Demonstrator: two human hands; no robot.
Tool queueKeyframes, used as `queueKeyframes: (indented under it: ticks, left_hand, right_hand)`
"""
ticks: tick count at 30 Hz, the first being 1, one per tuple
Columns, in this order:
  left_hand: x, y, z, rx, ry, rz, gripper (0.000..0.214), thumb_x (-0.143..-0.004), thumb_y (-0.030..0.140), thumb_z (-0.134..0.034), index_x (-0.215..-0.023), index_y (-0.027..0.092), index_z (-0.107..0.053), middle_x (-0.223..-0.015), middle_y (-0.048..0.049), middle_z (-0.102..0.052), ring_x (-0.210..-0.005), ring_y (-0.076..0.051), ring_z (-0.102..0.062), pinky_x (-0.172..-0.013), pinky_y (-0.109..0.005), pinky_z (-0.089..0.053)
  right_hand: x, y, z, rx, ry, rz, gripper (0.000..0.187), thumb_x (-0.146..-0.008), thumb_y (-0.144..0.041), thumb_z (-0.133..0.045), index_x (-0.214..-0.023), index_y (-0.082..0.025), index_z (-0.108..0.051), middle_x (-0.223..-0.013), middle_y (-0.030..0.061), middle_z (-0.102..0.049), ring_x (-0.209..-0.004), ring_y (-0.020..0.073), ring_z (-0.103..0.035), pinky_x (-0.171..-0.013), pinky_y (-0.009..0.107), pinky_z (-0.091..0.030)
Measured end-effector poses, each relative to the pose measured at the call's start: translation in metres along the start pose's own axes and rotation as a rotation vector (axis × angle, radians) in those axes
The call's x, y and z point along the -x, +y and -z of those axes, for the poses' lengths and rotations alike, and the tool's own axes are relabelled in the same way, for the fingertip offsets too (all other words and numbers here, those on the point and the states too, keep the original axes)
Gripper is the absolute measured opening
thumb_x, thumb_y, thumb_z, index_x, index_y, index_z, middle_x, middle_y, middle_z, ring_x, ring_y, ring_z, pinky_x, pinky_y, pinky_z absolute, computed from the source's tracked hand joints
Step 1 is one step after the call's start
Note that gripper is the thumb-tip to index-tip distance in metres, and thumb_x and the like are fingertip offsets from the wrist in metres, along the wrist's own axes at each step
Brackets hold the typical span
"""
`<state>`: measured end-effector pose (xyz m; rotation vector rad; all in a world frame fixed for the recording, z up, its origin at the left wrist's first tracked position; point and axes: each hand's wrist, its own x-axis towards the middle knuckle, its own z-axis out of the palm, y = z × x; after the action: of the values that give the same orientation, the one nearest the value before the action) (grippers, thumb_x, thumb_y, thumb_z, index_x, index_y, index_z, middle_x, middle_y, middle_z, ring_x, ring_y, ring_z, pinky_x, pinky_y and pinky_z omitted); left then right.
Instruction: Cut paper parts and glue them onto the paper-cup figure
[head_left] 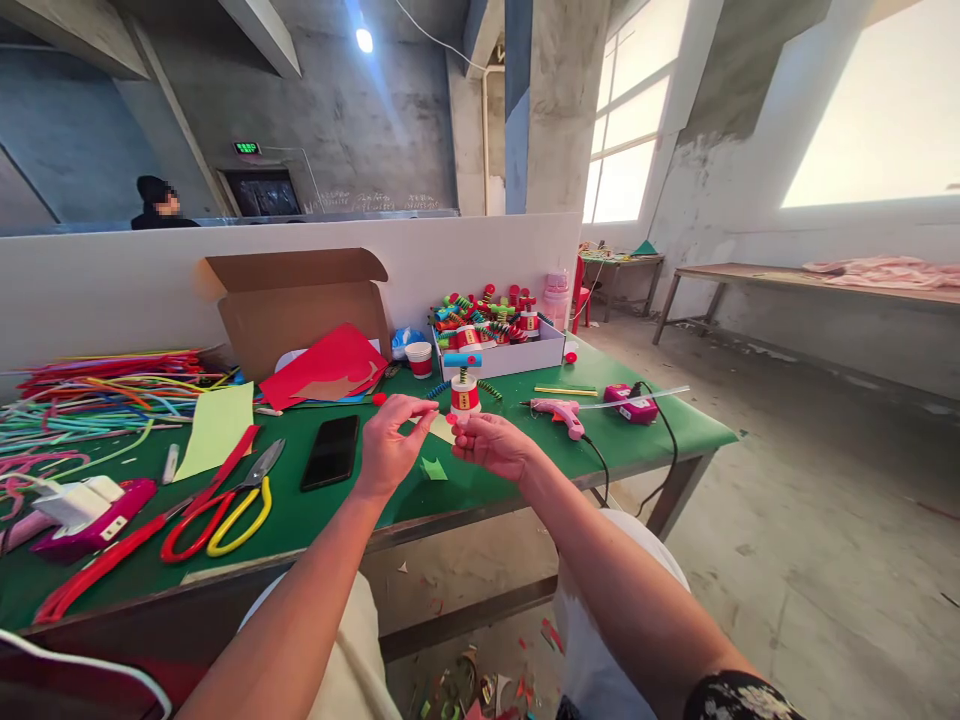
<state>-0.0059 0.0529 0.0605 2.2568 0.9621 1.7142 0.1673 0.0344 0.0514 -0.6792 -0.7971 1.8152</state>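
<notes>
Both forearms reached forward over the green desk (300,512), wrists raised, the hands meeting above its middle. The left hand (390,445) and right hand (491,445) each had their fingers pinched together on a pale paper piece (442,428). They held it between them just in front of a cup figure (465,392).
</notes>
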Motion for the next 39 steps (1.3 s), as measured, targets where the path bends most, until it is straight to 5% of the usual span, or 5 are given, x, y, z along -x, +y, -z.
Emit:
queueKeyframes:
  ticks: [6, 27, 31, 39]
  left_hand:
    - [0.001, 0.007, 0.004, -0.109, -0.073, -0.292, 0.01, -0.088, 0.023, -0.06, -0.083, 0.02, -0.068, -0.079, -0.0027, -0.069, -0.077, -0.015, -0.062, -0.077, -0.029, -0.051]
    - [0.005, 0.011, 0.003, -0.066, -0.086, -0.289, 0.009, -0.088, 0.02, -0.06, -0.084, 0.021, -0.068, -0.08, -0.0016, -0.068, -0.078, -0.014, -0.062, -0.079, -0.028, -0.051]
    - [0.005, 0.012, 0.004, -0.014, -0.091, -0.133, 0.011, -0.085, 0.024, -0.06, -0.078, 0.021, -0.068, -0.079, -0.0022, -0.069, -0.078, -0.015, -0.062, -0.077, -0.027, -0.05]
    - [-0.015, -0.014, -0.005, 0.459, -0.041, 0.72, 0.033, -0.053, 0.041, -0.082, -0.069, 0.016, -0.069, -0.063, -0.0018, -0.065, -0.059, -0.012, -0.056, -0.059, -0.023, -0.046]
  right_hand:
    - [0.005, -0.002, 0.0, -0.01, -0.074, -0.039, 0.015, -0.073, -0.017, -0.077, -0.076, -0.01, -0.064, -0.065, -0.0022, -0.061, -0.057, 0.006, -0.057, -0.071, 0.026, -0.055]
    - [0.009, -0.004, 0.0, 0.001, -0.16, -0.081, 0.01, -0.079, -0.016, -0.071, -0.082, -0.009, -0.065, -0.068, -0.0013, -0.061, -0.058, 0.0056, -0.054, -0.079, 0.034, -0.059]
    - [0.01, -0.006, 0.002, 0.011, -0.146, -0.073, 0.012, -0.078, -0.017, -0.073, -0.077, -0.011, -0.063, -0.067, -0.0019, -0.06, -0.057, 0.0052, -0.055, -0.079, 0.033, -0.06]
    - [-0.015, -0.034, 0.027, 0.135, 0.133, 0.091, 0.007, -0.082, -0.01, -0.068, -0.077, -0.011, -0.064, -0.057, -0.0011, -0.061, -0.05, 0.0069, -0.059, -0.07, 0.026, -0.06]
